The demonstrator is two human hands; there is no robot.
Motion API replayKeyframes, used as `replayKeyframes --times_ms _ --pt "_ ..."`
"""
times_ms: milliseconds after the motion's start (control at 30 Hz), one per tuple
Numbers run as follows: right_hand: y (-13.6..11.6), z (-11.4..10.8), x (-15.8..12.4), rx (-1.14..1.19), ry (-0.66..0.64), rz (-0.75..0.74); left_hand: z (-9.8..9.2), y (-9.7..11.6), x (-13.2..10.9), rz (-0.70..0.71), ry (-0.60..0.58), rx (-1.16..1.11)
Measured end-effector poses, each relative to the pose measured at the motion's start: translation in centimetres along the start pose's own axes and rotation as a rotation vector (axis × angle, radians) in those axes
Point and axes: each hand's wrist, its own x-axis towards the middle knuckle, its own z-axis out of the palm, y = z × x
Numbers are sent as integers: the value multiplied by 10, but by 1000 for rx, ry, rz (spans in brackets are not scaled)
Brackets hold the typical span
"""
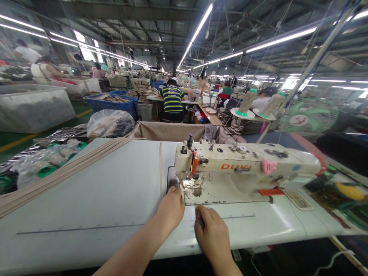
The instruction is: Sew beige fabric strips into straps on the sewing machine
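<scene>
My left hand is closed at the left end of the sewing machine, its fingertips just in front of the presser foot. A narrow beige fabric strip runs down the tabletop into this hand. Nearer the table's front edge, my right hand is curled, with something dark showing by the thumb that I cannot make out. A bundle of long beige strips lies across the table's left side.
Behind the table hangs a beige cloth bin. Thread cones and a green fan stand at the right. Bagged cones and a blue crate are at the left. A person in a striped shirt sits ahead.
</scene>
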Motion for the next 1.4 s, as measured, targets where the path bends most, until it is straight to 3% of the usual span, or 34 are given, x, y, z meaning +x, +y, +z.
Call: replayKeyframes --times_ms 233,433,667,833,967,1133,1267,1400 --pt "2 0 -1 58 64 16 10 1 -18 75 10 0" --pt "7 -1 -1 221 42 89 3 9 -36 85 -11 10" --pt "13 -23 -7 572 25 319 -4 5 -38 191 -6 18" --pt "23 -50 -38 674 103 541 2 -8 -40 325 39 -57" --pt "53 -59 -75 581 263 753 9 -21 -38 427 86 23" --pt "124 -80 -127 341 403 1084 23 -43 -30 587 114 140" --pt "172 -109 -169 138 395 1394 26 -53 -25 642 113 169" --pt "190 -126 -196 -70 323 1640 23 -53 -23 658 137 133"
